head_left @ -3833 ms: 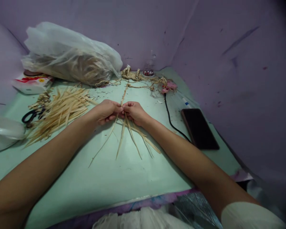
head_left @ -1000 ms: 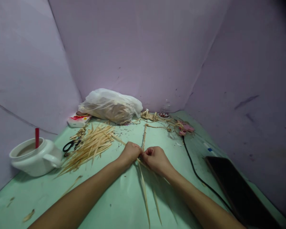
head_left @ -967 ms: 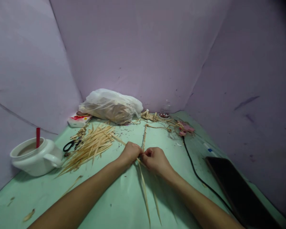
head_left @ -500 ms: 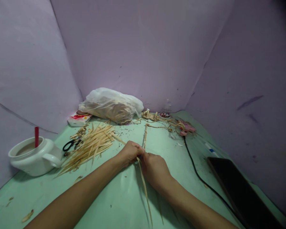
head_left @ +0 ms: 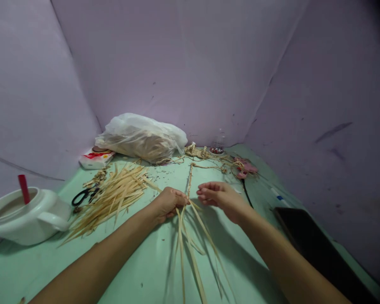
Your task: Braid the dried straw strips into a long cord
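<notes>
A thin braid (head_left: pixel 190 181) of dried straw-coloured fibre runs from the back of the table toward me. My left hand (head_left: pixel 171 203) pinches its near end, where several loose strips (head_left: pixel 190 249) fan out toward the front. To the right of that spot my right hand (head_left: pixel 221 198) is raised, holding nothing, with its fingers slightly curled and apart from the strips. Left of my left hand lies a heap of flat dried strips (head_left: pixel 120 190), and one strip from it reaches toward that hand.
On the left are a white pot (head_left: pixel 31 215) with a red stick in it and black-handled scissors (head_left: pixel 82 197). A plastic bag (head_left: pixel 142 137) and a tissue pack (head_left: pixel 96 159) stand at the back. A black tablet-like slab (head_left: pixel 316 249) and a pink object (head_left: pixel 244 166) with a cable are right.
My right hand has come off the braid's end and moved right and up, its fingers opening. The loose strips now spread wider. The view has shifted slightly.
</notes>
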Motion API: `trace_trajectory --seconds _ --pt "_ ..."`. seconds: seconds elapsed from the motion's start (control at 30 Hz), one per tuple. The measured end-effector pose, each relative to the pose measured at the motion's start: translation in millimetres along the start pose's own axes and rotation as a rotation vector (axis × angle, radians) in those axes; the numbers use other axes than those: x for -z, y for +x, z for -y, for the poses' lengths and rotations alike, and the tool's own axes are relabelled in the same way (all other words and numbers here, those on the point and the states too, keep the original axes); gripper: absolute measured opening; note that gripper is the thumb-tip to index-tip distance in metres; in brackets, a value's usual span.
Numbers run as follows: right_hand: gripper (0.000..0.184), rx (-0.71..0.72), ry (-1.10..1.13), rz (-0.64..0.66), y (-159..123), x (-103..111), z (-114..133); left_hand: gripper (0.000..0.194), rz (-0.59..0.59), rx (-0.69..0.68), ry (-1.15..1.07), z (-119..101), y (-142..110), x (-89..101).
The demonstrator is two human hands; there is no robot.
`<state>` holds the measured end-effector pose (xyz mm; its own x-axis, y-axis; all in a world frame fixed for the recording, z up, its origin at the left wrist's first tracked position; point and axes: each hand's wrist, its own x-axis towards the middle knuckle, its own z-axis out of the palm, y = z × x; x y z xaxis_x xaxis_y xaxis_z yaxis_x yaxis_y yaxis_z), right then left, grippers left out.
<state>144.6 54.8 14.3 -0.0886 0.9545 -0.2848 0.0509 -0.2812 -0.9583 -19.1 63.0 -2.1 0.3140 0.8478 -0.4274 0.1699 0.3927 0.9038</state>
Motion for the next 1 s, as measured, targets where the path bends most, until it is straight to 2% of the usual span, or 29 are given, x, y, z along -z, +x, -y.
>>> trace_trajectory --seconds 0.1,0.17,0.37,0.57,0.63,0.7,0.77,0.83,0.9,1.0 --pt "0.004 -0.192 0.191 0.229 0.6 -19.2 -8.7 0.011 0.024 -0.006 -0.002 -0.1 -0.1 -0.4" --pt "0.006 -0.234 0.216 0.280 -0.8 -28.3 -12.5 0.011 0.029 -0.010 0.009 0.9 0.4 -0.3" --pt "0.017 -0.179 0.002 0.123 2.8 -30.5 -21.6 0.010 0.040 -0.029 0.133 0.3 2.1 1.5" --pt "0.015 -0.077 -0.015 -0.005 4.4 -32.8 -32.0 0.012 -0.017 -0.083 0.349 -4.9 2.8 3.2" --pt "0.014 -0.046 0.006 -0.028 3.8 -34.3 -34.0 0.014 -0.072 -0.100 0.471 -4.2 1.0 3.4" --pt "0.015 -0.025 0.033 -0.040 2.9 -34.8 -35.3 0.016 -0.177 -0.138 0.644 -3.5 -5.0 1.0" --pt "0.015 -0.017 0.053 -0.051 1.8 -34.7 -36.1 0.020 -0.314 -0.187 0.854 -3.7 -15.8 -5.1" --pt "0.014 -0.020 0.079 -0.066 0.5 -34.6 -36.2 0.024 -0.395 -0.250 1.055 -3.9 -28.7 -14.8" --pt "0.013 -0.032 0.115 -0.086 -1.0 -34.8 -35.3 0.026 -0.381 -0.315 1.212 -2.1 -39.6 -26.0" --pt "0.013 -0.072 0.180 -0.091 -3.0 -35.1 -32.7 0.034 -0.288 -0.371 1.333 6.0 -46.3 -40.3"
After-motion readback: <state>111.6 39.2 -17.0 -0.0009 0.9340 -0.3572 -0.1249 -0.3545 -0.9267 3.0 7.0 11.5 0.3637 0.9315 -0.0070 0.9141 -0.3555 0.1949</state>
